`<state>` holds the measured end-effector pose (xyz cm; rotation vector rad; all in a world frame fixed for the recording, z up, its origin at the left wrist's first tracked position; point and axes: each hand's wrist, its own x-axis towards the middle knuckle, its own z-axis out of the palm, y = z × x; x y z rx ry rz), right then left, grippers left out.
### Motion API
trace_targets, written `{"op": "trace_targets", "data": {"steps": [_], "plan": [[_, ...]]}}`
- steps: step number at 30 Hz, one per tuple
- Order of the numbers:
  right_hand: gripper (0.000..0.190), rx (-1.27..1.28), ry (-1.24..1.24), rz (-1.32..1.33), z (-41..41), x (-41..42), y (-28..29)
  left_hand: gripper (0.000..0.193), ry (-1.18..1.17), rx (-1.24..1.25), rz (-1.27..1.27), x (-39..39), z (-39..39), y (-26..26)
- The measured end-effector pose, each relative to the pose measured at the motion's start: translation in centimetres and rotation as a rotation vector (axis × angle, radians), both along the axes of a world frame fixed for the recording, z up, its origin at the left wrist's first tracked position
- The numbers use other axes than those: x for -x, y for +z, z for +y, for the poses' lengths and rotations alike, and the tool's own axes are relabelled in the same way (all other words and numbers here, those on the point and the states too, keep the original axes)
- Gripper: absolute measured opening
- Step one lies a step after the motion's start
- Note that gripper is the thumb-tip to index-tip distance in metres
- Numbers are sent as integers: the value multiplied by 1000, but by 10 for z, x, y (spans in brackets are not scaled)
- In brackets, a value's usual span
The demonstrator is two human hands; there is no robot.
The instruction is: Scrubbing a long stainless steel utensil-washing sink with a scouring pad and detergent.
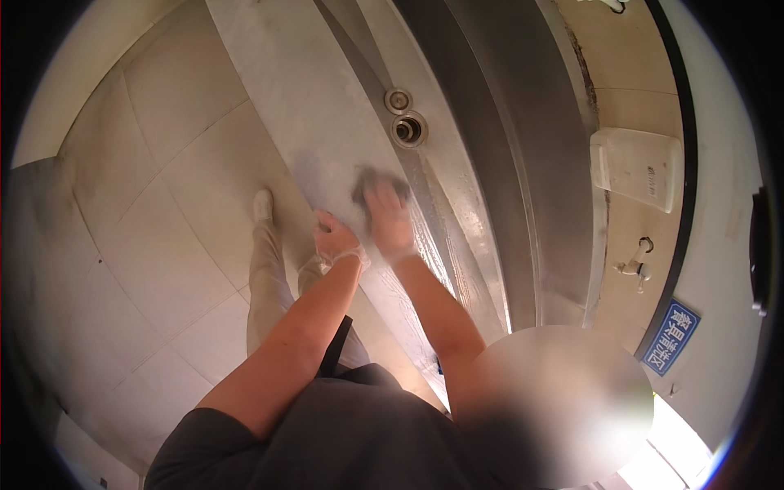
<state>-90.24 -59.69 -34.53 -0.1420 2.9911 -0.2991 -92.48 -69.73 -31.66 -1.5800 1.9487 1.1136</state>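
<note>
My right hand (390,217), in a clear thin glove, presses a dark scouring pad or cloth (367,184), blurred, onto the wet stainless-steel sink front (331,116). Beside it to the left, my left hand (335,237), gloved too, is curled at the outer edge of the same steel surface; nothing shows in its fingers. Above the hands, inside the steel trough, are a round drain opening (408,129) and a metal drain strainer or cover (398,100) next to it.
Along the tiled wall on the right are a white plastic box (637,168), a tap (637,266) and a blue sign (669,337) with writing. Tiled floor (177,202) lies to the left, with my shoe (263,205) on it. A blurred round patch hides the lower right.
</note>
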Motion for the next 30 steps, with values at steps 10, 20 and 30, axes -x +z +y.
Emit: {"op": "trace_targets", "data": {"steps": [10, 20, 30], "plan": [[45, -98, 10, 55, 3, -15, 0, 65, -4, 93, 24, -8, 1, -21], [46, -21, 7, -115, 1, -134, -4, 65, -4, 41, -43, -4, -4, -9], [48, 90, 43, 81, -22, 70, -2, 62, -40, 9, 62, -12, 5, -28]]}}
